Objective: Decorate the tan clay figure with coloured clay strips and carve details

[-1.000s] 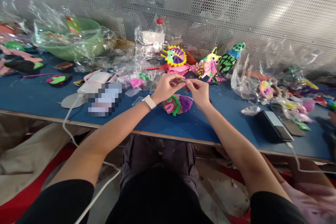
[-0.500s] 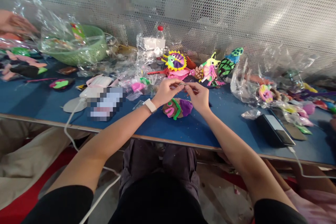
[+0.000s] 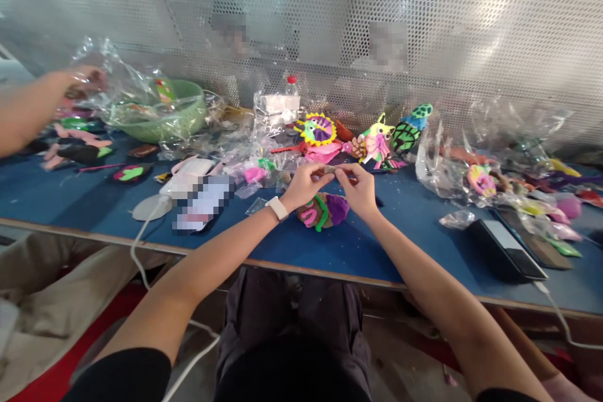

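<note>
Small piece (image 3: 330, 170) in fingertip pinch.
Left hand (image 3: 305, 184) and right hand (image 3: 360, 190) hold it near the figure (image 3: 323, 213); if one loosens, it might fall on the desk (image 3: 301, 252).

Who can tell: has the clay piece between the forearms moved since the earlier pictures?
No: the clay piece keeps its place against the table's front edge.

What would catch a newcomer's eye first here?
Probably the bright yellow-rimmed figure toward the back of the blue table. Nearer, the left hand and right hand pinch a small piece, with a pink, green and purple figure just below in view. The green basin stands out toward the back left.
</note>
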The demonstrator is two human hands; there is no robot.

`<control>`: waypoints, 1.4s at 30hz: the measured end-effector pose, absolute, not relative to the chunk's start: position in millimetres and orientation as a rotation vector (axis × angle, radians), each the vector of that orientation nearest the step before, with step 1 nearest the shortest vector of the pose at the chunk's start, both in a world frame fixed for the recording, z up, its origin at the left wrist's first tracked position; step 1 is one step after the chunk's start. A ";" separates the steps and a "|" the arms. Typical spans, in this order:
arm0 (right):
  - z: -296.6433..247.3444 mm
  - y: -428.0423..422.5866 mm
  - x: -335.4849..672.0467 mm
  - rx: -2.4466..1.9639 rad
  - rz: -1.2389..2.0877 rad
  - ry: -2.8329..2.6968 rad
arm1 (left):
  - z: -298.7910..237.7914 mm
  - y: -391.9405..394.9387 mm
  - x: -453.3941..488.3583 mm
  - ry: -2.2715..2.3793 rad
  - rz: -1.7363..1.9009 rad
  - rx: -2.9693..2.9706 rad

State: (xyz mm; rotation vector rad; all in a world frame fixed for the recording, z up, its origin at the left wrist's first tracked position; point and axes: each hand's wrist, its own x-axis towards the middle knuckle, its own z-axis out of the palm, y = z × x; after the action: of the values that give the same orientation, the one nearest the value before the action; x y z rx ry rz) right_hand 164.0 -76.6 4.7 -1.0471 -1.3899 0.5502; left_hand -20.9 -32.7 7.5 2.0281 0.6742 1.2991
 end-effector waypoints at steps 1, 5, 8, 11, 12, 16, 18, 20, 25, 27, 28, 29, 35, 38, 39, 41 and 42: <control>5.3 -76.7 164.0 -1.047 0.565 -1.399 | 6.7 -32.0 -21.1 0.680 1.302 2.014; 8.8 -78.6 163.4 -1.042 0.603 -1.500 | 6.2 -29.0 -24.1 0.687 1.340 1.991; 9.7 -79.8 163.0 -1.049 0.637 -1.545 | 7.5 -27.8 -25.1 0.645 1.296 2.047; 8.3 -79.0 163.3 -1.036 0.639 -1.504 | 8.5 -26.8 -24.6 0.650 1.292 2.075; 7.5 -78.2 163.6 -1.030 0.637 -1.487 | 8.7 -26.5 -24.5 0.657 1.297 2.073; 3.7 -73.6 164.5 -1.020 0.688 -1.438 | 8.7 -26.2 -23.9 0.653 1.281 2.024; 1.5 -71.5 164.3 -1.010 0.733 -1.396 | 8.2 -27.2 -23.1 0.635 1.289 1.983; -0.9 -69.9 163.6 -0.999 0.767 -1.349 | 7.3 -28.1 -22.0 0.620 1.304 1.956; -7.0 -67.4 163.0 -0.947 0.775 -1.330 | 5.6 -27.0 -22.0 0.673 1.326 1.980; -8.4 -66.4 164.2 -0.932 0.740 -1.352 | 6.0 -26.6 -23.2 0.688 1.316 2.016; -8.7 -65.9 164.8 -0.933 0.720 -1.363 | 6.5 -26.9 -23.6 0.696 1.315 2.039; -8.8 -65.5 165.5 -0.937 0.707 -1.371 | 7.0 -27.6 -23.8 0.709 1.321 2.059; -5.9 -66.1 165.8 -0.899 0.784 -1.325 | 10.1 -32.8 -21.7 0.769 1.358 2.060; -4.0 -68.0 165.9 -0.910 0.790 -1.337 | 11.6 -33.1 -21.4 0.779 1.340 2.056; -3.5 -68.4 166.1 -0.920 0.777 -1.339 | 11.8 -33.2 -21.4 0.784 1.340 2.060; -2.6 -69.0 166.7 -0.933 0.749 -1.338 | 12.1 -34.0 -21.1 0.778 1.350 2.068; -2.3 -69.2 166.8 -0.932 0.740 -1.338 | 12.0 -34.7 -20.7 0.767 1.353 2.067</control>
State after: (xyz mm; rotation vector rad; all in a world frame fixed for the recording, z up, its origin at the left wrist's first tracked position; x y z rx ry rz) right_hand 166.8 -69.2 -2.3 -0.9316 -1.3378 0.7402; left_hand -20.7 -34.7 12.0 2.0674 0.7665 1.3528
